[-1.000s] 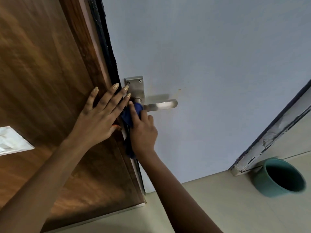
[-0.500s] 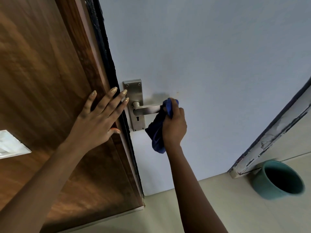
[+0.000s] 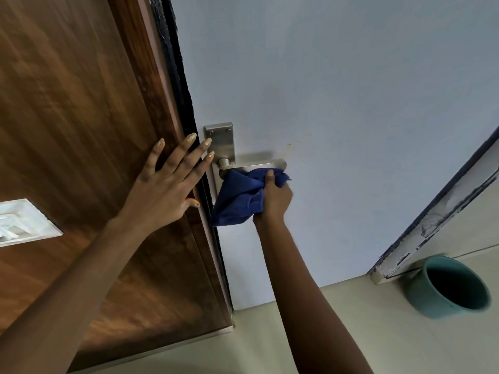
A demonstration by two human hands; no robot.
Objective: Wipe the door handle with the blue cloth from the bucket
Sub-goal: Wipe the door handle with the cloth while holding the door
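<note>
A steel lever door handle (image 3: pixel 253 164) on a steel backplate (image 3: pixel 220 140) sticks out from the pale blue door. My right hand (image 3: pixel 274 197) grips a bunched blue cloth (image 3: pixel 239 199) and presses it against the underside of the lever, near its free end. The cloth hangs down to the left and hides the lower part of the backplate. My left hand (image 3: pixel 167 184) lies flat with fingers spread on the brown wooden door leaf (image 3: pixel 81 117), fingertips at the door's edge next to the backplate.
A teal bucket (image 3: pixel 448 287) stands on the beige floor (image 3: pixel 270 341) at the lower right, beside a worn white door frame (image 3: pixel 432 222). A white recessed panel (image 3: pixel 21 222) is set into the wooden leaf at the left.
My right hand slid the cloth from the lever's base out to its free end and now holds it under the lever. My left hand has stayed on the wood.
</note>
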